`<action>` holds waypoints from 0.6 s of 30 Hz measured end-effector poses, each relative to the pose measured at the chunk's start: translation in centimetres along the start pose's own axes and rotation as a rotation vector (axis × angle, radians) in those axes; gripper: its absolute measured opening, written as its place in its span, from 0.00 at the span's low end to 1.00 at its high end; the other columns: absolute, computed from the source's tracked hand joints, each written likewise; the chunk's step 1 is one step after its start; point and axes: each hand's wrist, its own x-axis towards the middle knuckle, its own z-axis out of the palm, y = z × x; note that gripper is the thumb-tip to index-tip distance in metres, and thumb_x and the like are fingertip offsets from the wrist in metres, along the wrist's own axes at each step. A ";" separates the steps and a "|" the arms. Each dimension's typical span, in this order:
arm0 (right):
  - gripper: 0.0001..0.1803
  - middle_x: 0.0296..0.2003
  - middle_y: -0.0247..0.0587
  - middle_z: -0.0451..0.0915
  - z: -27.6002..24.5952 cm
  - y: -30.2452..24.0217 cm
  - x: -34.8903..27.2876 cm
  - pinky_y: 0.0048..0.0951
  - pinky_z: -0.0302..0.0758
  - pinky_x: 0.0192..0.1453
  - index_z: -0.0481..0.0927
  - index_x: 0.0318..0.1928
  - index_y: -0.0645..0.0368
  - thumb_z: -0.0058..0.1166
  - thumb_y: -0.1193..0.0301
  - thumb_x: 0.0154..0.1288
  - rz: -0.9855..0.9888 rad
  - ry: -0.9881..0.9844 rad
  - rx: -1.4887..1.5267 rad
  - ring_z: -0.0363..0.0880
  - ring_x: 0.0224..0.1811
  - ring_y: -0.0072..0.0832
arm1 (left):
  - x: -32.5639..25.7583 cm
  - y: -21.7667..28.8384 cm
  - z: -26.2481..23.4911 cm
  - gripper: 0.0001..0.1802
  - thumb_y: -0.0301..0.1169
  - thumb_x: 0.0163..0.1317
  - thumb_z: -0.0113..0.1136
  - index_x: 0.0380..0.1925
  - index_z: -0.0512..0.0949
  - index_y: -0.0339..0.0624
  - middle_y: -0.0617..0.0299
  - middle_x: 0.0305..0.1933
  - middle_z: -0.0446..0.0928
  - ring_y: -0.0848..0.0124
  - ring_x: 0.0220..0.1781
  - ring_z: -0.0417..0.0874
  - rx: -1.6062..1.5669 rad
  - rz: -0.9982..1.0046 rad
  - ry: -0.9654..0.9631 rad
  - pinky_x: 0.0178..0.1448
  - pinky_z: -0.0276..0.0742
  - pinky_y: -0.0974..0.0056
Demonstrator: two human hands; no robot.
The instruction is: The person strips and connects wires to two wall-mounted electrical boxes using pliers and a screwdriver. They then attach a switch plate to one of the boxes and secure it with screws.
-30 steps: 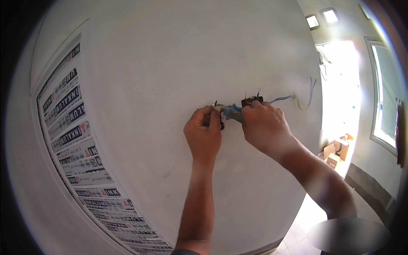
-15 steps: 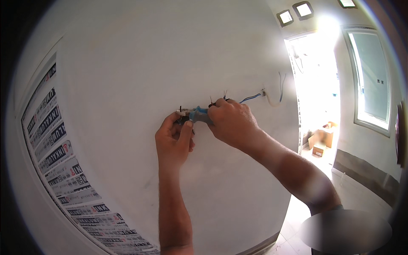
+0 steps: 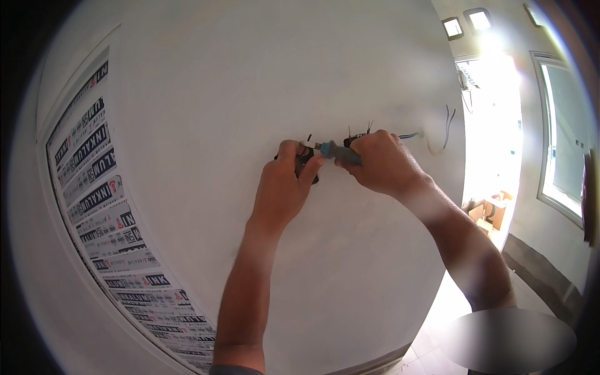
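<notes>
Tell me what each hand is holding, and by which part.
The right hand grips pliers by their grey-and-blue handles. The left hand holds a small black part; exactly where is hidden.

Taking the pliers (image 3: 343,154) as the landmark, the left forearm (image 3: 247,294) rises steeply from below and to the left of them, through a slightly angled left wrist (image 3: 259,222), to the left hand (image 3: 281,184), which sits just left of their head with the back of the hand toward the viewer, fingers bent inward and thumb (image 3: 311,169) pointing up to just beneath the metal. The right forearm (image 3: 465,244) slants up from below and to the right of them, and past the right wrist (image 3: 426,190) the right hand (image 3: 387,164) is closed around their handles, its back also turned toward the viewer.
</notes>
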 end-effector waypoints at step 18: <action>0.19 0.32 0.48 0.86 -0.3 0.0 0.4 0.47 0.84 0.45 0.86 0.35 0.61 0.68 0.55 0.70 0.058 -0.040 -0.056 0.89 0.40 0.47 | 0.4 0.5 0.5 0.26 0.49 0.66 0.75 0.38 0.72 0.39 0.63 0.23 0.80 0.77 0.22 0.80 0.180 -0.035 0.033 0.28 0.74 0.68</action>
